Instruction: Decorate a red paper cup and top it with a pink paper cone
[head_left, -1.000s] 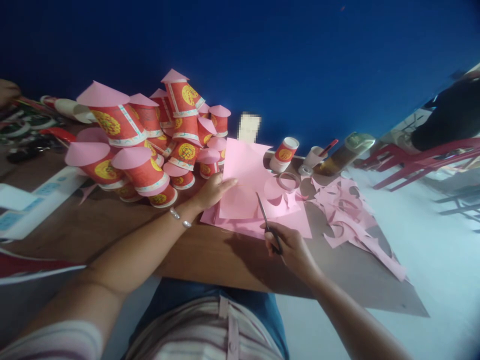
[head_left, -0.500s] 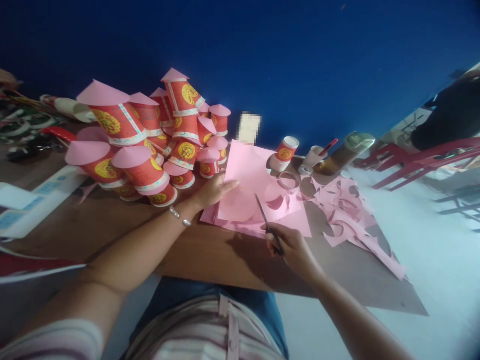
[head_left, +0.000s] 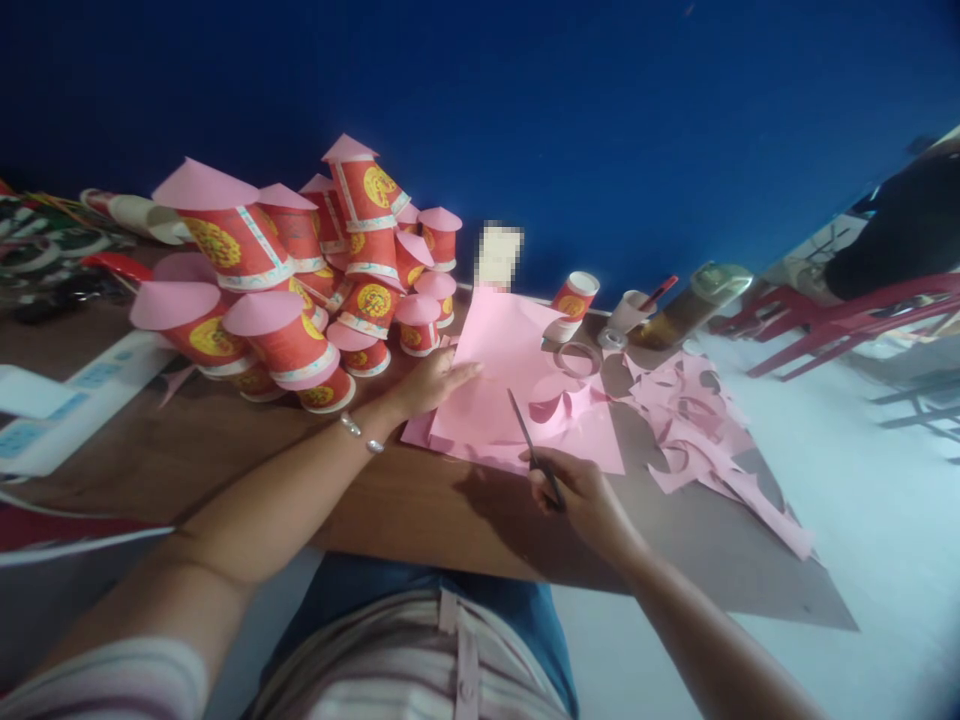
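A sheet of pink paper (head_left: 499, 345) is pinched along its left edge by my left hand (head_left: 435, 382), the thumb lying on top. It is tilted up above more pink sheets (head_left: 589, 440) on the table. My right hand (head_left: 574, 482) grips a pair of scissors (head_left: 536, 450) by the dark handles. The blades point up and to the left, close over the paper; whether they touch it I cannot tell. A curved, cut pink piece (head_left: 566, 403) lies just right of the blades.
Red paper cups with pink cone tops (head_left: 300, 335) are stacked at the left. Pink scraps (head_left: 690, 425) cover the table's right side. At the back stand a red cup (head_left: 575, 300), a tape roll (head_left: 577, 358), a white cup (head_left: 628, 312) and a bottle (head_left: 694, 305). A red chair (head_left: 847, 325) stands beyond.
The pink sheet has tilted and shifted slightly in my left hand, its upper part now leaning to the right. My right hand and the scissors have hardly moved.
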